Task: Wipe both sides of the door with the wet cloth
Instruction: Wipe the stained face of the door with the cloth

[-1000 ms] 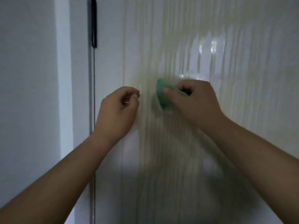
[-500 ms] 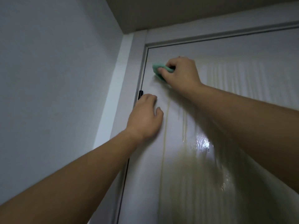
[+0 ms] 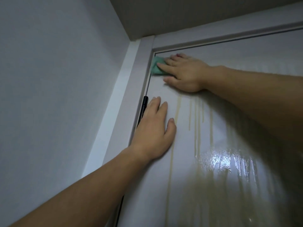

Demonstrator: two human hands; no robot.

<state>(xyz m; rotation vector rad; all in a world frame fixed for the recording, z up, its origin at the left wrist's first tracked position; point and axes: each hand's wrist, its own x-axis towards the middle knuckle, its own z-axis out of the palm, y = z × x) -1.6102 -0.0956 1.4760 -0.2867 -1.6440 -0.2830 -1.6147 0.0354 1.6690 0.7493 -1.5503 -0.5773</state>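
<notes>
White door [image 3: 147, 194] carries all. Green cloth [image 3: 157, 66] pressed flat in top hinge-side corner, under straight fingers of right hand [image 3: 185, 74]. Left hand [image 3: 155, 128] flat on panel below grip. Yellowish drip streaks [image 3: 177, 108] run down beneath grip; wet sheen [image 3: 221, 161] lower still.

Home interior: white door [image 3: 205, 145] in frame [image 3: 131, 89], painted wall [image 3: 57, 79], ceiling [image 3: 180, 13].
</notes>
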